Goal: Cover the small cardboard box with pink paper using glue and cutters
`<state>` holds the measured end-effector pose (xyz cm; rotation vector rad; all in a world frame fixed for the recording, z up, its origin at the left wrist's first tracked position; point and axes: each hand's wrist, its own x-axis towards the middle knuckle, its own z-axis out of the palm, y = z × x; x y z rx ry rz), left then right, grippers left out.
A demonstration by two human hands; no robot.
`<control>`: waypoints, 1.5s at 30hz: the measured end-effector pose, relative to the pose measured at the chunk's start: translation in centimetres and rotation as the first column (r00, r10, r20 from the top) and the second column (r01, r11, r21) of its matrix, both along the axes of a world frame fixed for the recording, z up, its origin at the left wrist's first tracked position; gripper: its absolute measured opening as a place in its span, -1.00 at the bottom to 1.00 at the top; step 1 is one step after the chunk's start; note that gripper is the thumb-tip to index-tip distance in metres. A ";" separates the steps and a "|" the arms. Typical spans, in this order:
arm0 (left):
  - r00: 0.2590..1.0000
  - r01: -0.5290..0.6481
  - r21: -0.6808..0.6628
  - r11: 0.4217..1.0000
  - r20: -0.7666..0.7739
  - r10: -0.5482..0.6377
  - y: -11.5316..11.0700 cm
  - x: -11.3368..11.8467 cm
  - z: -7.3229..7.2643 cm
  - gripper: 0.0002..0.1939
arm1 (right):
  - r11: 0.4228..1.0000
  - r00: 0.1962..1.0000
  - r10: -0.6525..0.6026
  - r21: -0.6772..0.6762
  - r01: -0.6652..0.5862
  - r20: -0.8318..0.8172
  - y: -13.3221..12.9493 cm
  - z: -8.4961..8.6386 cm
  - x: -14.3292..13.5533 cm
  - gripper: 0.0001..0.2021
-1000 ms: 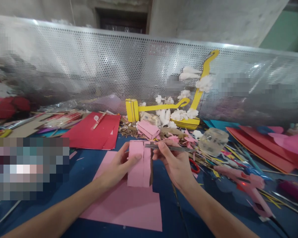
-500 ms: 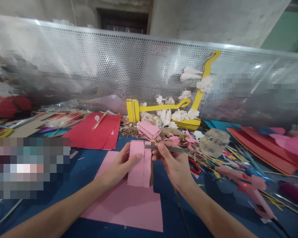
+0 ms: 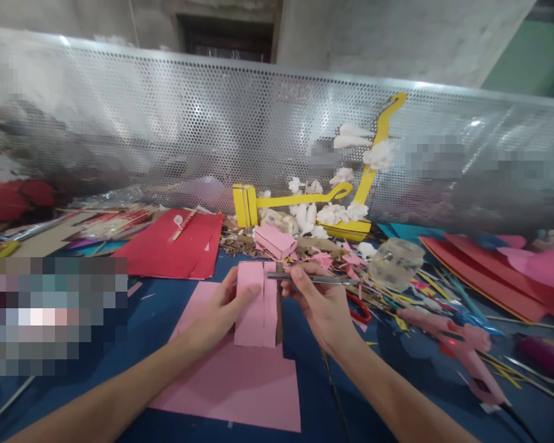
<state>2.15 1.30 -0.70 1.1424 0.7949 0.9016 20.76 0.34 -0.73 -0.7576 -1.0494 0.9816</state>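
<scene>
My left hand (image 3: 226,307) is closed around the left side of a small pink paper-covered cardboard box (image 3: 250,317), its thumb lying on the front face. A narrow gap runs down that face, and brown cardboard shows along the right edge. My right hand (image 3: 325,307) pinches a slim grey metal tool (image 3: 273,276), whose exact kind I cannot make out. The tool lies level, its tip across the box's upper right part. Under the box is a pink paper sheet (image 3: 240,387). Red-handled scissors (image 3: 360,309) show partly beside my right hand.
A pink glue gun (image 3: 461,344) with a lit red light lies at right, near a clear tape roll (image 3: 396,263). Red sheets (image 3: 170,246), paper scraps, another pink box (image 3: 276,240) and yellow paper pieces (image 3: 245,206) sit before a perforated metal panel (image 3: 143,123).
The box stays in my left hand, and the metal tool's tip has shifted slightly along its upper right part. The whole view has moved slightly.
</scene>
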 end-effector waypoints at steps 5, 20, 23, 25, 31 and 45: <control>1.000 0.022 -0.019 1.000 0.008 -0.022 0.1 -0.2 0.0 -0.40 | 0.999 0.997 -0.005 0.038 0.002 0.073 -0.1 -0.3 0.1 -0.76; 0.999 0.005 -0.037 0.999 0.034 -0.004 0.0 -0.3 -0.1 -0.46 | 0.999 0.984 0.000 0.053 -0.009 0.177 0.2 -0.9 0.7 -0.79; 0.999 -0.006 -0.051 0.999 0.044 0.008 0.0 -0.4 -0.2 -0.42 | 0.998 0.976 -0.011 0.067 -0.004 0.219 0.1 -0.7 0.8 -0.78; 0.999 -0.005 -0.065 0.998 0.039 0.007 0.0 -0.4 -0.1 -0.40 | 0.998 0.973 -0.012 0.069 -0.004 0.229 0.1 -0.5 0.8 -0.76; 0.999 0.008 -0.029 1.000 0.033 -0.007 0.0 -0.1 0.2 -0.44 | 1.000 0.978 0.008 0.023 -0.013 0.209 0.2 -0.7 0.7 -0.76; 0.999 -0.007 -0.002 1.000 0.053 0.008 0.0 0.1 0.4 -0.47 | 0.999 0.978 0.007 0.048 -0.017 0.206 0.3 -0.8 0.5 -0.76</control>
